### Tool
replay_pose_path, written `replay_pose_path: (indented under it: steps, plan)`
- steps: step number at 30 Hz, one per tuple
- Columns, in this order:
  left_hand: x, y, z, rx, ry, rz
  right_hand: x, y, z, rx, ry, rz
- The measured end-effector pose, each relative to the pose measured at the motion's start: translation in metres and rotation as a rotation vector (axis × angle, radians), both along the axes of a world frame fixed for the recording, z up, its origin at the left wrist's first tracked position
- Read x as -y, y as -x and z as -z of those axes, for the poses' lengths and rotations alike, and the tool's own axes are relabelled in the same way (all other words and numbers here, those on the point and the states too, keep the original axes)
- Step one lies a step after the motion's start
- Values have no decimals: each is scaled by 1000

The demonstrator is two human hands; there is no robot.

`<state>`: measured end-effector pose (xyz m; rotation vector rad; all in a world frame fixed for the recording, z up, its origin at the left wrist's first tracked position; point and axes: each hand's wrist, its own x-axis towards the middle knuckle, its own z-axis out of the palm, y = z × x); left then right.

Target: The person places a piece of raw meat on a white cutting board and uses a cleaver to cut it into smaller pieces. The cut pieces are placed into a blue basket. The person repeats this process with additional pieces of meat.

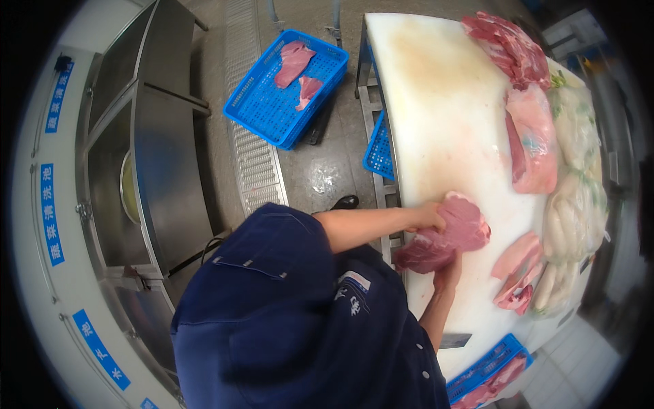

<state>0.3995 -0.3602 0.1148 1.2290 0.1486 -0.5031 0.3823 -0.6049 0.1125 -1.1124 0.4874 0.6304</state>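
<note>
A large piece of raw red meat (454, 230) lies at the near edge of the white cutting table (439, 128), with one end at the table's rim. My left hand (429, 216) grips it from its upper side in the picture. Against its lower side is my right hand (449, 271), the fingers partly hidden beneath the meat. A flat grey metal blade (454, 340), probably a knife's, rests on the table by my right forearm; its other end is hidden.
Across the table lie a pale slab of meat (534, 140), a dark red cut (511, 48), smaller strips (518, 271) and bagged white vegetables (575, 214). A blue crate (255, 115) holding two meat pieces stands left of the table. Another blue crate (490, 365) with meat is at the bottom.
</note>
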Motion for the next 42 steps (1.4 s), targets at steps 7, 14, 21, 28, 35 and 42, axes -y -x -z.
replay_pose_path:
  steps: [7,14,21,28,35,42]
  plan:
    - [-156,80,-63,-126,435,-677,-157,-28,-21,108,-230,-420]
    - [-333,164,-39,-122,340,-1417,-271,-85,-99,422,-181,-823]
    - [-493,192,169,-503,292,-1284,-254,-107,-20,318,499,-820]
    - [-530,83,201,-412,-335,-991,-185,-135,-25,223,549,-523]
    - [-514,-165,79,212,-472,-796,-121,-197,-51,188,745,-324]
    - [-361,-389,-93,778,-769,-370,-38,-301,-66,346,738,-207]
